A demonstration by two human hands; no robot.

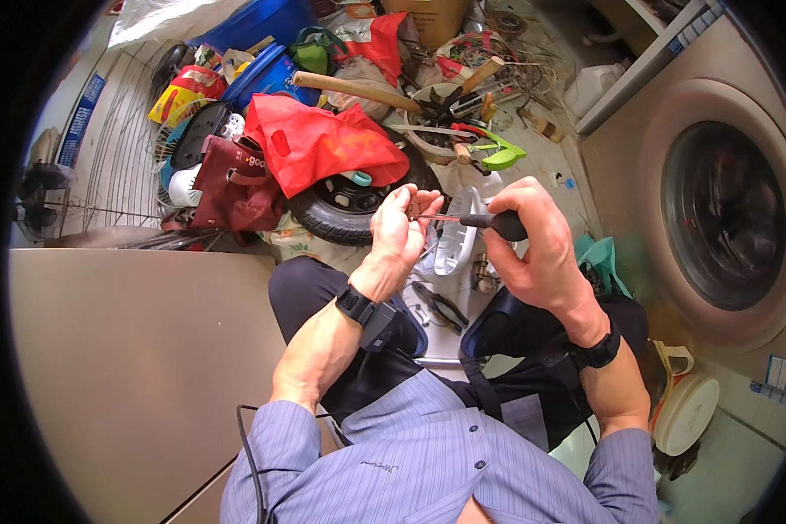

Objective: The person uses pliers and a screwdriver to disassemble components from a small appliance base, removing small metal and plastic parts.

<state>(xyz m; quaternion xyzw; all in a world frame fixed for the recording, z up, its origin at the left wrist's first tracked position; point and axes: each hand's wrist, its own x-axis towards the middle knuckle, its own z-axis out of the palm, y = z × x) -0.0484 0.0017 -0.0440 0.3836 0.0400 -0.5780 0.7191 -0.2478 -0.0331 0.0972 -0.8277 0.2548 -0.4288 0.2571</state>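
My right hand (537, 249) is closed around the black handle of a screwdriver (504, 226), whose thin shaft points left. Its tip meets a small brownish part (413, 210) pinched in the fingers of my left hand (396, 230). That part is too small to name, and the fingers partly cover it. Just below the screwdriver lies a white plastic shell (453, 248). On the floor between my feet rests a pair of dark pliers (442, 307), with a small metal fitting (482, 273) near it.
A tire (332, 218) sits ahead, partly under a red bag (314, 144). Beyond lie a wooden-handled hammer (358, 90), green-handled cutters (502, 153) and tangled wires (480, 52). A washing machine (620, 166) stands right, a beige cabinet (140, 367) left, a lidded bucket (688, 415) at lower right.
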